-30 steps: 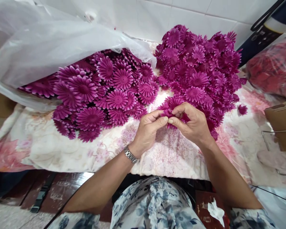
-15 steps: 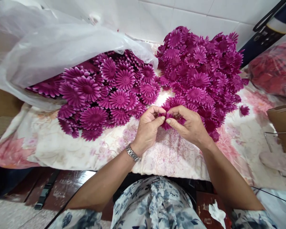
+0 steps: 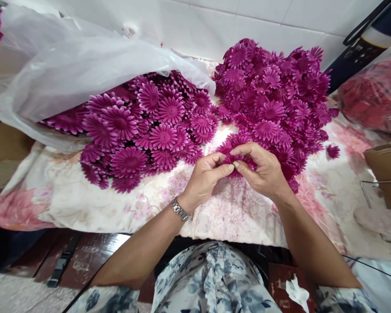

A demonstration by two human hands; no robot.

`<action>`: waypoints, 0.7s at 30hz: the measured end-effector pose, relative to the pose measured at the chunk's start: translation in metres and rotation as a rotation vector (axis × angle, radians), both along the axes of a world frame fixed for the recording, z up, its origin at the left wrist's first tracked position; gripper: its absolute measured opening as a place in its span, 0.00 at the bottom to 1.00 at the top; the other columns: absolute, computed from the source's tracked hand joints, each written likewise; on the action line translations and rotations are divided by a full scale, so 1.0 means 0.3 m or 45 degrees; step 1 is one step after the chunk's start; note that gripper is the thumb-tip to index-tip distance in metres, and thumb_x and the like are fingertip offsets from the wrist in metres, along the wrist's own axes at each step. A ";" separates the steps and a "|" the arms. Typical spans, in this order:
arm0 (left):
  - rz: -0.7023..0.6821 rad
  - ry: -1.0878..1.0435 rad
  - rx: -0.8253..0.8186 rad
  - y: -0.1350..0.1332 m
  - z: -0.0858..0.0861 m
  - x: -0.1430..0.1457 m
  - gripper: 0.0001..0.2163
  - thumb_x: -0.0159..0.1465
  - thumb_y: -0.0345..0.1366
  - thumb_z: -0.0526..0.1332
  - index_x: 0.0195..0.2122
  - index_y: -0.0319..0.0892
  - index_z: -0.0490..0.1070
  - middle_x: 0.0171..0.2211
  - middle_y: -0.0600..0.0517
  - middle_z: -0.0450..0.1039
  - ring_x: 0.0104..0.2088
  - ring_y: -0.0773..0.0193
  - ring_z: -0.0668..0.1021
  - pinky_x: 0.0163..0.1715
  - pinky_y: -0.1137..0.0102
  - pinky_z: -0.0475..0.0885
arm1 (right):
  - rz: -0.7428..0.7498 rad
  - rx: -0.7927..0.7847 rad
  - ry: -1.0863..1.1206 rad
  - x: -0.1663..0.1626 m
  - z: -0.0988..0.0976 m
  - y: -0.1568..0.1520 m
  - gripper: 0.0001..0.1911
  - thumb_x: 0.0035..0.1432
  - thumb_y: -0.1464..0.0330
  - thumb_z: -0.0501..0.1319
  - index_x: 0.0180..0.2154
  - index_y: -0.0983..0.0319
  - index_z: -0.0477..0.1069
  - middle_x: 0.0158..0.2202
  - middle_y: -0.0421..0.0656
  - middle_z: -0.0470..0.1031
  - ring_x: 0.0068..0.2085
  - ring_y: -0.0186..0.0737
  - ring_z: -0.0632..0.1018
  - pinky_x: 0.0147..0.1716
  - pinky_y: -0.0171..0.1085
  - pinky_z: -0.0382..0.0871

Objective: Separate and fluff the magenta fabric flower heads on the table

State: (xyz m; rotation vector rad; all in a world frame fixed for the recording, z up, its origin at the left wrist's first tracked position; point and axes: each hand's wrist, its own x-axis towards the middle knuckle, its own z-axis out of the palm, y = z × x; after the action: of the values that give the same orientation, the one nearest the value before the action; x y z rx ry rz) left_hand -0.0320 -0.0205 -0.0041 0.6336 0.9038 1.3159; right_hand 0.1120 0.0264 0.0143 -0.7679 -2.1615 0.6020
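My left hand (image 3: 204, 179) and my right hand (image 3: 262, 170) meet at the middle of the table, fingertips pinched together on a small magenta fabric flower (image 3: 232, 159). Most of that flower is hidden by my fingers. A metal watch (image 3: 179, 210) is on my left wrist. Directly behind my hands lies a heap of magenta flowers (image 3: 273, 95). To the left, a second spread of larger magenta flowers (image 3: 143, 126) spills out of a clear plastic bag (image 3: 68, 69).
A floral cloth (image 3: 84, 204) covers the table, dusted with magenta specks near my hands. A bag of red pieces (image 3: 374, 95) sits at the far right, a cardboard box (image 3: 387, 169) below it. A lone flower (image 3: 332, 151) lies apart. White tiled wall (image 3: 247, 21) stands behind.
My hands stay joined on the flower, with the fingertips shifting slightly as they work it. The view has drifted a little.
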 end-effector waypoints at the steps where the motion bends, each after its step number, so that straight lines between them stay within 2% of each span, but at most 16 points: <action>1: -0.003 0.050 0.022 -0.001 -0.001 0.001 0.08 0.47 0.34 0.69 0.23 0.38 0.70 0.23 0.56 0.67 0.25 0.72 0.67 0.28 0.74 0.63 | -0.006 -0.021 -0.008 0.001 0.002 0.001 0.07 0.56 0.72 0.58 0.38 0.60 0.69 0.33 0.40 0.75 0.34 0.34 0.75 0.34 0.34 0.71; 6: -0.081 0.262 0.124 -0.007 -0.012 -0.004 0.10 0.52 0.37 0.67 0.23 0.39 0.67 0.21 0.57 0.62 0.23 0.72 0.64 0.24 0.74 0.59 | -0.025 -0.088 -0.032 0.010 0.009 0.002 0.06 0.55 0.71 0.60 0.37 0.61 0.69 0.30 0.38 0.74 0.30 0.31 0.74 0.30 0.32 0.69; 10: -0.132 0.321 0.135 -0.008 -0.021 -0.008 0.11 0.52 0.40 0.67 0.23 0.40 0.69 0.21 0.56 0.63 0.23 0.72 0.64 0.24 0.73 0.59 | -0.026 -0.148 -0.047 0.016 0.010 0.001 0.06 0.55 0.70 0.61 0.37 0.61 0.70 0.28 0.37 0.72 0.29 0.31 0.72 0.29 0.31 0.67; 16: -0.053 0.255 0.092 -0.001 -0.020 0.003 0.10 0.49 0.38 0.69 0.21 0.38 0.70 0.20 0.55 0.67 0.21 0.72 0.67 0.24 0.73 0.62 | 0.112 -0.431 0.050 0.020 0.005 0.005 0.08 0.58 0.67 0.58 0.40 0.63 0.70 0.26 0.37 0.71 0.26 0.28 0.71 0.25 0.30 0.65; 21: 0.034 0.229 0.128 -0.004 -0.024 0.003 0.11 0.53 0.40 0.66 0.23 0.38 0.69 0.19 0.57 0.65 0.20 0.74 0.65 0.22 0.75 0.60 | 0.011 -0.383 0.118 0.019 0.004 0.002 0.09 0.59 0.66 0.58 0.40 0.63 0.71 0.29 0.39 0.72 0.29 0.30 0.72 0.30 0.32 0.66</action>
State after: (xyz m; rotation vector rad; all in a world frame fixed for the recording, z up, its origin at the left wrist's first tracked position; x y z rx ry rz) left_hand -0.0311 -0.0217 -0.0113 0.8304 0.9990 1.3502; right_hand 0.1178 0.0269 0.0154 -0.8697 -2.0146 0.9634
